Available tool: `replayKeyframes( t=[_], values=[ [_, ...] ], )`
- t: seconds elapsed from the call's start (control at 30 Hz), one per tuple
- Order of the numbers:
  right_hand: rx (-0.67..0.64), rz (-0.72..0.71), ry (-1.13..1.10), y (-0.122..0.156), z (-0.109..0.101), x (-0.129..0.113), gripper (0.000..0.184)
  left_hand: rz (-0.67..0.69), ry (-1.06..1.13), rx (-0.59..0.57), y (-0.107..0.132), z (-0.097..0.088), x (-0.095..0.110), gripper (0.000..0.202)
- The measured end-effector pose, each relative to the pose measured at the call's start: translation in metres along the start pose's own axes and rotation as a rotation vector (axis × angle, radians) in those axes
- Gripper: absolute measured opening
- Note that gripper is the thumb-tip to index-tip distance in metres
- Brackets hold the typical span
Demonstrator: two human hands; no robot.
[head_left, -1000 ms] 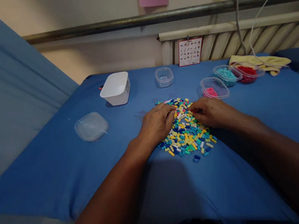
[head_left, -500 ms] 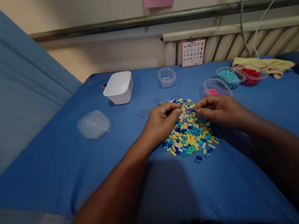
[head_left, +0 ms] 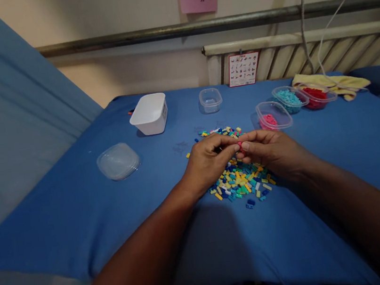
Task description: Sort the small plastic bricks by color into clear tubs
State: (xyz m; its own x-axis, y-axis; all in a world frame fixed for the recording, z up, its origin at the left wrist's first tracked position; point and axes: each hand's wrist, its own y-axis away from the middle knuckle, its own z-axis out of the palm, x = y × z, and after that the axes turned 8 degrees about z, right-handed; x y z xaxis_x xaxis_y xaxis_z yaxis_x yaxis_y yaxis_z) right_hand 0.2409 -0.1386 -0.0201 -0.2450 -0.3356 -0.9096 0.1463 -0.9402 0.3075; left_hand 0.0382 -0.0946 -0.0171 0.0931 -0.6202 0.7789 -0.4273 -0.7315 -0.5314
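My left hand (head_left: 210, 157) and my right hand (head_left: 272, 151) meet over a pile of small toy building bricks (head_left: 241, 185) in yellow, blue, green and white. Between their fingertips is a small pink brick (head_left: 240, 146), pinched by the thumbs and forefingers of both hands. Part of the pile is hidden behind the hands. A clear tub with pink bricks (head_left: 268, 121) stands just beyond my right hand. Two dark blue bricks (head_left: 250, 204) lie apart at the near side of the pile.
Clear tubs of light blue bricks (head_left: 288, 98) and red bricks (head_left: 315, 95) stand at the back right, by a yellow cloth (head_left: 340, 83). Farther left are a small clear tub (head_left: 210, 101), a white box (head_left: 150, 115) and clear lids (head_left: 118, 161). Blue cloth (head_left: 62, 219) covers the table.
My hands, apart over the pile before, have come together with the pink brick between their fingertips. The view has shifted slightly.
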Motion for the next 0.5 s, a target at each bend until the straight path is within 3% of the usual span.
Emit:
replayKeyframes(
  t=[0.2,0.33,0.5],
  values=[
    [0.043,0.063,-0.089,0.002,0.003,-0.001,0.041,0.265,-0.237,-0.067,0.002,-0.002,-0.006,0.009],
    [0.094,0.009,-0.088,0.001,0.007,0.002,0.040,0.439,-0.375,-0.107,0.004,-0.003,-0.007,0.015],
    [0.106,-0.029,-0.019,0.005,0.012,0.000,0.037,0.468,-0.389,-0.108,0.003,-0.005,-0.004,0.011]
  ],
)
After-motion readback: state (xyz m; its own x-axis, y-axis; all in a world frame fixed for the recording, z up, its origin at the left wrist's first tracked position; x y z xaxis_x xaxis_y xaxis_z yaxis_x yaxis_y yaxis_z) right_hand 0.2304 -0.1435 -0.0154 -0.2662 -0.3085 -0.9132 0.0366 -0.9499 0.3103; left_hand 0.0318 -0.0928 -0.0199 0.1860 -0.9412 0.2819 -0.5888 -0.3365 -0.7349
